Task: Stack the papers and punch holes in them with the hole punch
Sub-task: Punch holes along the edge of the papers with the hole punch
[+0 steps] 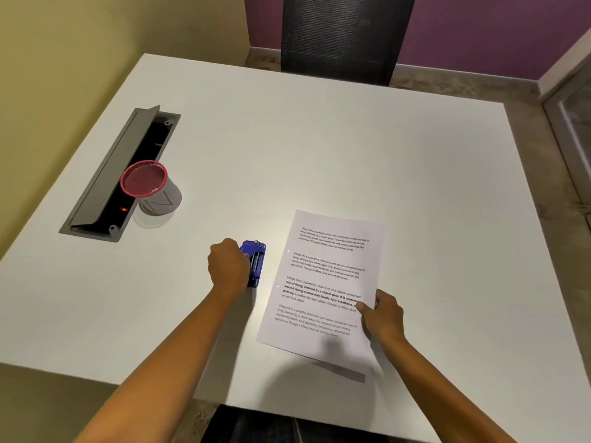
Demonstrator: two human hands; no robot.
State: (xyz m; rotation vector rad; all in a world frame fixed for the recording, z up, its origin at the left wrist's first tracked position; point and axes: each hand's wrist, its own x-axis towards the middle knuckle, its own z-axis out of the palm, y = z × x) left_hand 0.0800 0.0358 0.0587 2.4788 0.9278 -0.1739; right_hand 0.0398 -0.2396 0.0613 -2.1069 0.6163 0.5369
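Observation:
A stack of white printed papers (323, 276) lies near the front of the white table (351, 148), its near end lifted a little and casting a shadow. Two small punched holes show along its left edge. My right hand (382, 314) pinches the stack's right edge between thumb and fingers. A blue hole punch (255, 262) sits on the table just left of the papers, apart from them. My left hand (227, 266) is closed over the punch's left side, hiding that part.
A pink mesh pen cup (150, 187) stands at the left beside an open grey cable tray (120, 174) set into the tabletop. A black chair back (345, 36) rises behind the table's far edge. The table's near edge runs below my forearms.

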